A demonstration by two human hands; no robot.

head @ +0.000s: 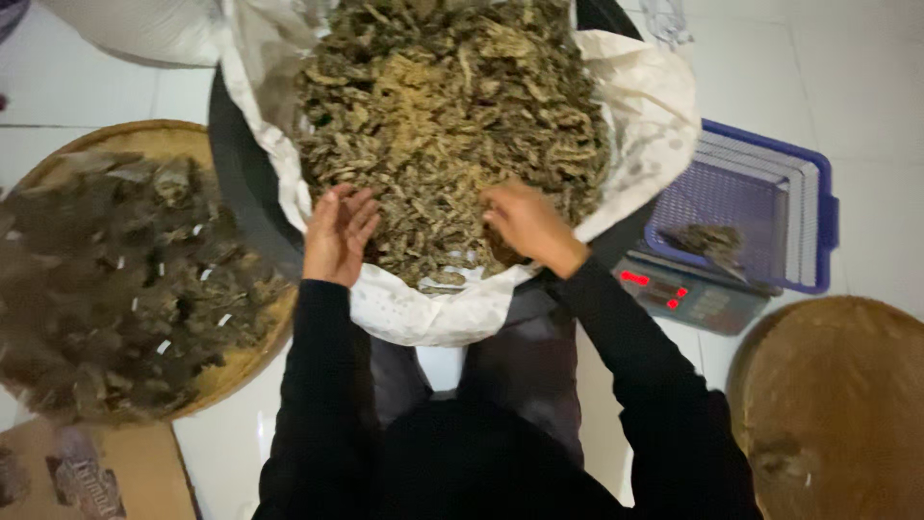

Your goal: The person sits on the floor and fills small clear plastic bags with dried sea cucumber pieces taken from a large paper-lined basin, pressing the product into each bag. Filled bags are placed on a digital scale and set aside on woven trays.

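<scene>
**Hands sorting dried pieces in a lined basin**

Left hand (339,234) rests open, fingers together, at the near edge of the dried brown pieces (448,125); right hand (527,226) presses loosely curled into them. Most of the crinkly heap fills the white liner (640,116). Left, 1 woven tray (144,140) holds darker pieces; right, a blue basket (770,207) holds only a few.
</scene>
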